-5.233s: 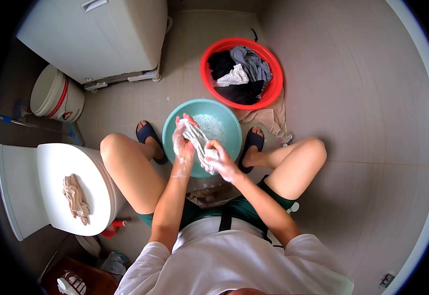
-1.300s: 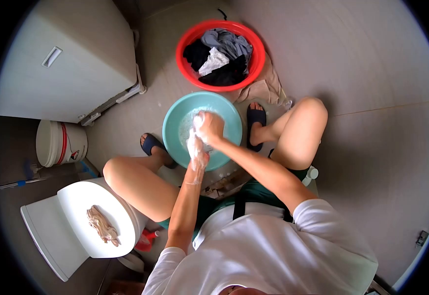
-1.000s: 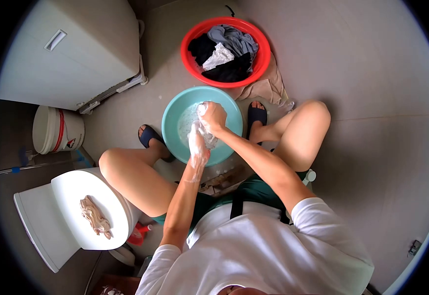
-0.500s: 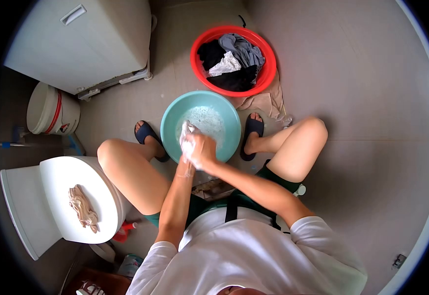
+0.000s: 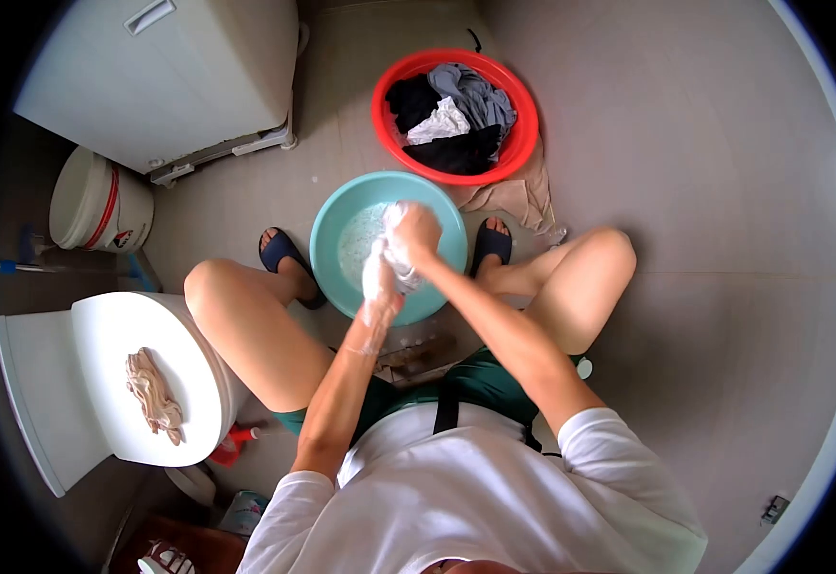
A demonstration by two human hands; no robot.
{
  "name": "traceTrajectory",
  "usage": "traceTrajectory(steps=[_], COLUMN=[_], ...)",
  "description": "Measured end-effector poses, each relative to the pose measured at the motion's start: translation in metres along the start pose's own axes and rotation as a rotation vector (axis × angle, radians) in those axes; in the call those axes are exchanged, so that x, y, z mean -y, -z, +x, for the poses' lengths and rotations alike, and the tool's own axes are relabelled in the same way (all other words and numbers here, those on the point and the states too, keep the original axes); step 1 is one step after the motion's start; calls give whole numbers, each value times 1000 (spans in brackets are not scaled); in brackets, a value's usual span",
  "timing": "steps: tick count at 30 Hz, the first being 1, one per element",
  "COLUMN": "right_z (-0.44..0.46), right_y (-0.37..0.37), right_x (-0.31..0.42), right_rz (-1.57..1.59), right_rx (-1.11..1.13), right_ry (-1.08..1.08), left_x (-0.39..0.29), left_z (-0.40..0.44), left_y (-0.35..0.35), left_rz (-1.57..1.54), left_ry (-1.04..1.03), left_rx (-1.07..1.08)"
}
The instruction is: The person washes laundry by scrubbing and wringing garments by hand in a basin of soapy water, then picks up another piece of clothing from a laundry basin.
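Note:
A teal basin [image 5: 319, 244] stands on the floor between my feet, with foamy water [image 5: 360, 234] inside. Above it, my right hand [image 5: 418, 231] is closed round a white, sudsy cloth [image 5: 401, 260]. My left hand [image 5: 379, 284], coated in foam, grips the same cloth just below and to the left. The cloth is bunched up and partly hidden by my fingers, so its exact kind does not show.
Beyond the basin, a red tub [image 5: 531, 120] holds black, grey and white clothes, beside a beige cloth [image 5: 518, 196] on the floor. Left are a toilet [image 5: 198, 402] with a beige garment [image 5: 155, 397] on its lid, a white bucket [image 5: 131, 206] and a white appliance [image 5: 169, 86].
My right hand has moved up and to the right, away from my left hand, which has turned and come lower. More of the white cloth shows between them.

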State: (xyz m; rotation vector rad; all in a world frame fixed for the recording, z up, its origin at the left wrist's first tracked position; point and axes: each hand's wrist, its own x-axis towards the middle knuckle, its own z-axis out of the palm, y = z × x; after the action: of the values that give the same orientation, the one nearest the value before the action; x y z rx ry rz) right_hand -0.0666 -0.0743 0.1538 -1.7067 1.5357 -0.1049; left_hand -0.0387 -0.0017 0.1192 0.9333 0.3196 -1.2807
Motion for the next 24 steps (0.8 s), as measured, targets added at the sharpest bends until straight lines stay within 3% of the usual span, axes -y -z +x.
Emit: traceTrajectory(steps=[2,3,5,6,7,9,10,12,13,14,15,16,18,19,20,21,22,23,24], right_z=[-9,-24,-62,-74,-66,-34,3,11,-23,-32,-58,-76,-55,-42,-26,-9,2,2,-32], right_y=[21,20,-9,-16,-17,-3,1,14,21,-2,-7,-11,-13,-13,8,16,16,-6,8], right_x=[14,17,5,3,2,10,0,3,11,2,2,3,-1,-1,10,12,12,-3,13], right_rz=[47,6,-34,-20,-21,-78,-106,-39,-55,6,13,24,-58,-93,-21,-22,-20,33,-33], right_rx=[-83,-114,-147,-163,-154,-171,-116,-67,-166,-225,-222,-212,-204,-192,-110,-121,-134,-246,-162], right_ry=[115,193,386,557,442,239,167,69,285,287,400,510,435,389,198,169,141,296,312], left_x=[-9,9,-2,-12,0,16,-16,-17,-25,-32,-17,-14,-6,-3,-3,-4,-14,-16,-13], left_z=[-9,43,82,64,74,69,-13,-3,-2,-3,70,76,78,40,3,4,-11,-9,1], left_y=[-11,33,78,57,65,64,-15,-8,-14,-15,65,71,73,41,6,2,-15,-11,-3], left_rz=[95,56,-283,-245,-370,89,42,196,76,-51,-263,-390,-488,-275,-53,-61,31,-12,-67], left_ry=[-83,-116,10,-59,-57,-226,-82,-116,-69,-16,82,133,155,25,-102,-48,-37,-89,-142], left_rx=[-35,300,530,267,565,305,40,35,43,46,764,774,817,404,-1,133,43,42,42])
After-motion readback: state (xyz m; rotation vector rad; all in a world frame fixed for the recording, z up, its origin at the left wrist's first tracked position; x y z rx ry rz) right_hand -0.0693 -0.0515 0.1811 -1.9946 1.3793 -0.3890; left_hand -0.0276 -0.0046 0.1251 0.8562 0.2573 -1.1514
